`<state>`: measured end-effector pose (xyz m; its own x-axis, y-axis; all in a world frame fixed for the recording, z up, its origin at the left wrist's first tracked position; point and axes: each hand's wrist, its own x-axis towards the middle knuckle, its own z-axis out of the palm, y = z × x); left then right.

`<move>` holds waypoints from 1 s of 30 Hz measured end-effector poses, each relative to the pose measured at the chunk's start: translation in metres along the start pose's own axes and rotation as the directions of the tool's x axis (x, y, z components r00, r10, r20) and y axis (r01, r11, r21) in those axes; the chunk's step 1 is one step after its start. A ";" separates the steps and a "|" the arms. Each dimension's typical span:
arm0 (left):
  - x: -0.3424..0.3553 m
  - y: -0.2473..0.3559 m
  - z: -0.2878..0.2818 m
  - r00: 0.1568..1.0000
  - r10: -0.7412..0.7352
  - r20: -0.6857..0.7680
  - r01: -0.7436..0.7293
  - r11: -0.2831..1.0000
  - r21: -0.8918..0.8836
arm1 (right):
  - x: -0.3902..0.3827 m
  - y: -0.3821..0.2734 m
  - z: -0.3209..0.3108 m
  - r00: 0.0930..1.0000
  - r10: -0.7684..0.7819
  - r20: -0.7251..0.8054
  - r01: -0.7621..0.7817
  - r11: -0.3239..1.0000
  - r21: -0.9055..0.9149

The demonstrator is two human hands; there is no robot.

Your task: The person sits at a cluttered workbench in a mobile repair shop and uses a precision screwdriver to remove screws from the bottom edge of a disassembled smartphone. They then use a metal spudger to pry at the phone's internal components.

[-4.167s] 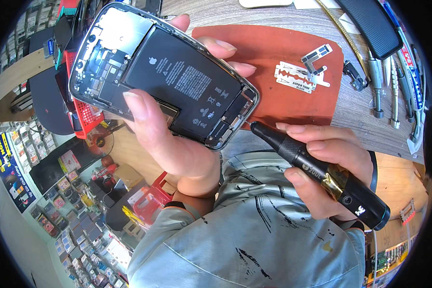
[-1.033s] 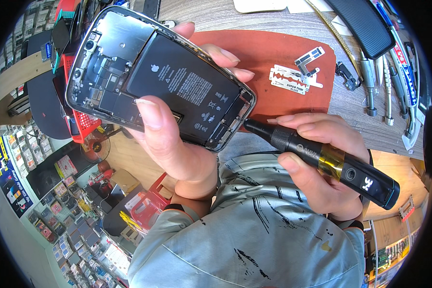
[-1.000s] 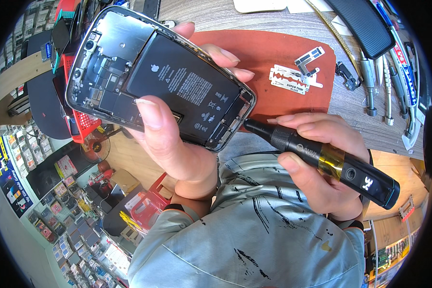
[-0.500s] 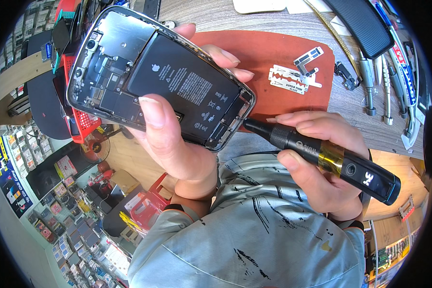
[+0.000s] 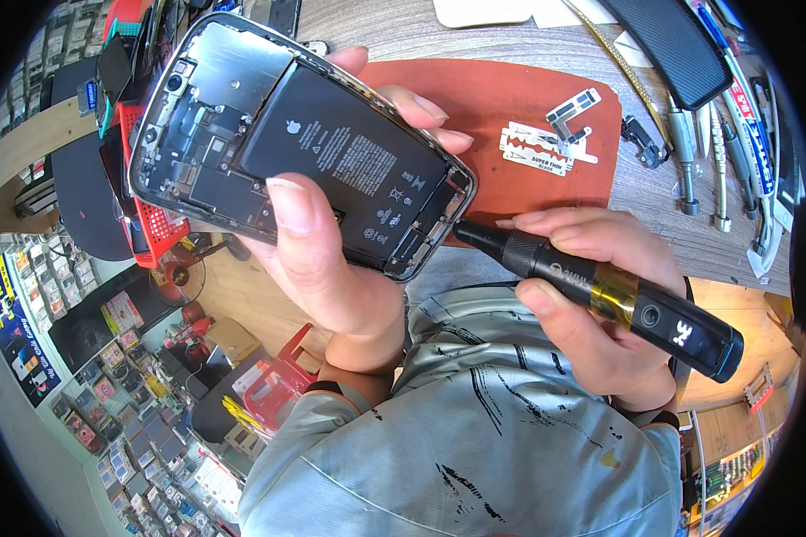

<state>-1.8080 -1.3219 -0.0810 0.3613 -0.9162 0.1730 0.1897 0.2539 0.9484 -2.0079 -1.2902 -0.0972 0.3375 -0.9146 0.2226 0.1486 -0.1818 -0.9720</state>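
My left hand [image 5: 318,264] grips an opened phone [image 5: 327,157], its black battery, boards and silver frame facing up, thumb over its lower side and fingertips past the far edge. My right hand [image 5: 591,353] is wrapped round a black pen-shaped electric screwdriver [image 5: 544,262] with a yellow band and lit display; its nose meets the phone's bottom edge, the very point hidden. Behind them lies a red-brown mat [image 5: 475,170] bearing a razor blade [image 5: 528,154] and an L-shaped metal bracket [image 5: 571,109]. A small black component [image 5: 645,143] lies right of the mat.
The wood-grain table [image 5: 412,36] holds a black ribbed pad [image 5: 681,45] and several pen-like tools [image 5: 690,183] at right. Left are a red basket [image 5: 157,233] and black devices [image 5: 116,58]. Below and beyond are a red plastic chair [image 5: 300,349], a fan [image 5: 175,277] and shelves of packaged goods [image 5: 134,430].
Over four seconds, the screwdriver's rear end has risen with my right hand and its display has lit up. The phone has moved slightly; in the last second it barely shifts.
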 end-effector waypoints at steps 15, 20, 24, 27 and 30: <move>0.000 -0.003 -0.008 0.997 -0.010 0.078 0.015 0.998 -0.068 | -0.001 -0.003 0.000 1.000 0.011 -0.007 -0.012 1.000 -0.021; 0.001 -0.003 -0.010 0.995 0.002 0.095 0.007 0.996 -0.093 | 0.000 -0.004 -0.001 1.000 0.015 -0.001 -0.015 0.999 -0.029; -0.001 -0.002 -0.004 0.999 -0.009 0.041 0.010 0.999 -0.033 | -0.001 -0.003 0.000 1.000 0.012 -0.005 -0.012 1.000 -0.025; -0.001 -0.001 -0.002 1.000 -0.008 0.012 0.009 1.000 -0.004 | -0.001 -0.003 0.000 1.000 0.015 -0.010 -0.015 1.000 -0.017; -0.001 -0.001 -0.003 1.000 -0.017 0.018 0.017 1.000 0.008 | -0.001 -0.003 0.000 1.000 0.015 -0.007 -0.015 1.000 -0.020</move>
<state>-1.8058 -1.3204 -0.0825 0.3412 -0.9260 0.1615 0.1883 0.2357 0.9534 -2.0090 -1.2887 -0.0946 0.3335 -0.9196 0.2078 0.1253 -0.1752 -0.9765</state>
